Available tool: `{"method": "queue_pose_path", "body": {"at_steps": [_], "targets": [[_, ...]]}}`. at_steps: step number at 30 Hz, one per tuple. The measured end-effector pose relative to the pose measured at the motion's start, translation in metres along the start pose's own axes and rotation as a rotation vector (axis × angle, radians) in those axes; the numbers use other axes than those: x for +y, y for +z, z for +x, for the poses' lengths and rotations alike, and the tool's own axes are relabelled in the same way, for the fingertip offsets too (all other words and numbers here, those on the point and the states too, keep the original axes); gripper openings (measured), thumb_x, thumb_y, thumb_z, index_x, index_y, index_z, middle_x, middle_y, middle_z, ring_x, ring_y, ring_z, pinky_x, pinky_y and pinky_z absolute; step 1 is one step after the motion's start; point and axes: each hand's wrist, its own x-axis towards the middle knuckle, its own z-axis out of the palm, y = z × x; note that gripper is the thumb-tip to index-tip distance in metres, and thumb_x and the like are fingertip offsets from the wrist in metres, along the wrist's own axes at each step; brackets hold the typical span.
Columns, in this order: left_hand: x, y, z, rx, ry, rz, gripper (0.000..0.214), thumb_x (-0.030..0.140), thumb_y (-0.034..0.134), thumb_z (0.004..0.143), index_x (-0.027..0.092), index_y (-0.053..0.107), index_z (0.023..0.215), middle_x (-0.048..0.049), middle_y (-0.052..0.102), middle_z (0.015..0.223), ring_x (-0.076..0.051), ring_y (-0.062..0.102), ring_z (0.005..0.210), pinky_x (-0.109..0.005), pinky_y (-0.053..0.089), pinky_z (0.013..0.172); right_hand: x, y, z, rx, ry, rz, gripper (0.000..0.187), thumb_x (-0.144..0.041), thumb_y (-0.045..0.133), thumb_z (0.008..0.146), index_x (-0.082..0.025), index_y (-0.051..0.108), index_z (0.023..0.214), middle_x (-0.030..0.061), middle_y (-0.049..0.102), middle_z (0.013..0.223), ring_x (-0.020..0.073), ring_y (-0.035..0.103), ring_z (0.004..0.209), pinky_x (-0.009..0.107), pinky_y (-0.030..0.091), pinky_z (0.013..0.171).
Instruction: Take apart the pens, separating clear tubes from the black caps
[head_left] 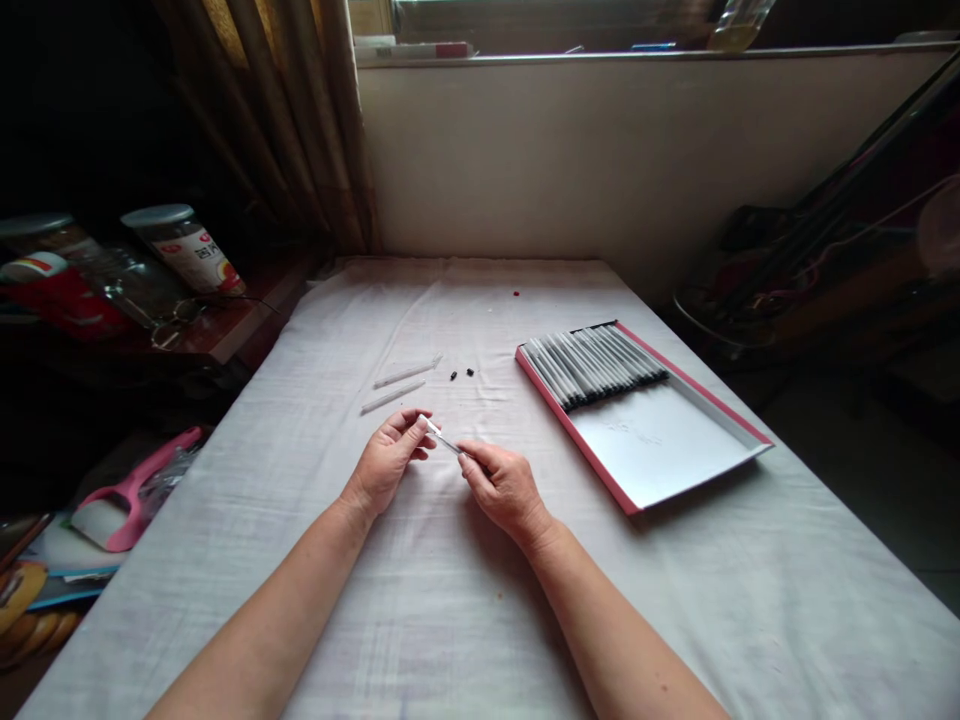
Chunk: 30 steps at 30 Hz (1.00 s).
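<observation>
Between both hands is a slim pen [448, 441], whitish at its left end and darker toward the right. My left hand [384, 462] pinches the white end between thumb and fingers. My right hand [508, 492] grips the other end, which its fingers partly hide. Just beyond my left hand lie a clear pen barrel [392, 398] and a clear pen cap or tube [407, 374]. Two small black pen parts [470, 372] rest to the right of these. A row of clear pens with black ends [596, 362] fills the far part of a shallow box.
The box [690, 448] has pink edges and a white inside, and stands on the right of the cloth-covered table [420, 600]. A tiny red piece [516, 294] lies near the far edge. Jars [187, 250] and a pink-handled tape dispenser [139, 490] are at left.
</observation>
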Motion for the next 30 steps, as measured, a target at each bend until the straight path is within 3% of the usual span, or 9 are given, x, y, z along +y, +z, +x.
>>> {"method": "queue_pose_path", "body": {"at_steps": [10,19,25,30], "targets": [[-0.012,0.004,-0.005,-0.010,0.026,0.163,0.047,0.055,0.078,0.064,0.018,0.064,0.090,-0.0016,0.068,0.083,-0.013,0.064,0.069,-0.022,0.046,0.059,0.001,-0.003,-0.001,-0.056,0.008,-0.047,0.026,-0.027,0.051,0.090,-0.026,0.075,0.100,0.0042,0.076,0.082,0.0184,0.068,0.070,0.028,0.050,0.069],[-0.013,-0.004,0.003,-0.158,-0.028,0.233,0.040,0.049,0.079,0.063,0.017,0.065,0.083,0.0008,0.063,0.067,-0.013,0.062,0.061,-0.023,0.046,0.057,0.003,-0.007,-0.003,-0.125,0.007,-0.096,0.024,-0.023,0.055,0.087,-0.029,0.077,0.097,0.0038,0.078,0.086,0.0197,0.070,0.075,0.028,0.050,0.071],[-0.014,-0.002,0.004,-0.118,-0.059,0.186,0.041,0.050,0.080,0.063,0.018,0.065,0.083,0.0009,0.064,0.068,-0.015,0.065,0.065,-0.023,0.049,0.059,0.004,-0.002,-0.003,-0.104,0.036,-0.082,0.027,-0.025,0.052,0.090,-0.029,0.075,0.103,0.0041,0.078,0.089,0.0203,0.071,0.079,0.029,0.051,0.073],[-0.014,-0.002,0.003,-0.126,-0.063,0.195,0.041,0.050,0.080,0.065,0.017,0.064,0.084,0.0012,0.063,0.066,-0.014,0.065,0.065,-0.022,0.050,0.058,0.002,-0.001,-0.001,-0.115,0.040,-0.072,0.024,-0.025,0.052,0.090,-0.026,0.075,0.096,0.0060,0.077,0.089,0.0212,0.071,0.077,0.030,0.051,0.071]]}}
